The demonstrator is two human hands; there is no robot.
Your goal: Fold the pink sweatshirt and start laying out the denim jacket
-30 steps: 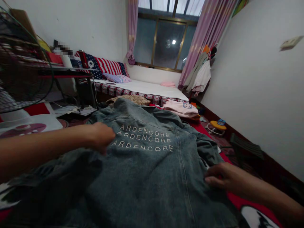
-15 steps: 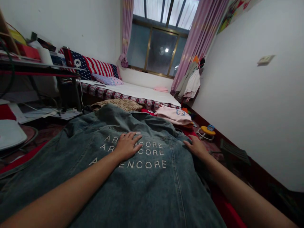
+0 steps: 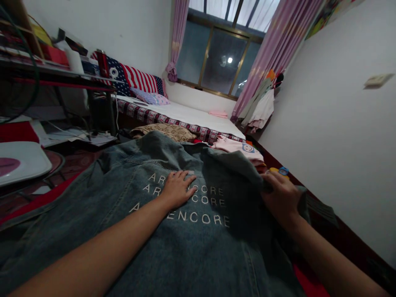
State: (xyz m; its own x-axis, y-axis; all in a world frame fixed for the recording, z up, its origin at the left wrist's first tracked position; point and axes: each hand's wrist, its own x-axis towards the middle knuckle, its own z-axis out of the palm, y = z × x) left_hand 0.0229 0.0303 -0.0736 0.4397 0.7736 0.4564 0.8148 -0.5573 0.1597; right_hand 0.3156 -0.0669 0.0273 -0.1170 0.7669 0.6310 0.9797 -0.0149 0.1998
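Observation:
A blue-green denim jacket (image 3: 192,247) lies spread out in front of me, back side up, with rows of white lettering across it. My left hand (image 3: 178,189) rests flat on the lettering, fingers spread, covering some of the letters. At the jacket's right shoulder, my right hand (image 3: 281,194) is closed on the denim and holds it raised. The lifted cloth forms a fold that shades the right part of the back. The right fingertips are partly hidden by the hand itself.
Behind the jacket lie a brown patterned cloth (image 3: 167,131) and folded pink clothes (image 3: 236,147). A white-topped bed (image 3: 185,111) stands beyond. A cluttered desk (image 3: 62,74) is at left, near a white stool seat (image 3: 27,165). A white wall (image 3: 334,123) rises at right.
My right hand has gone from lying by the jacket's shoulder to gripping and lifting it. My left hand stays on the lettering. The view has turned slightly left.

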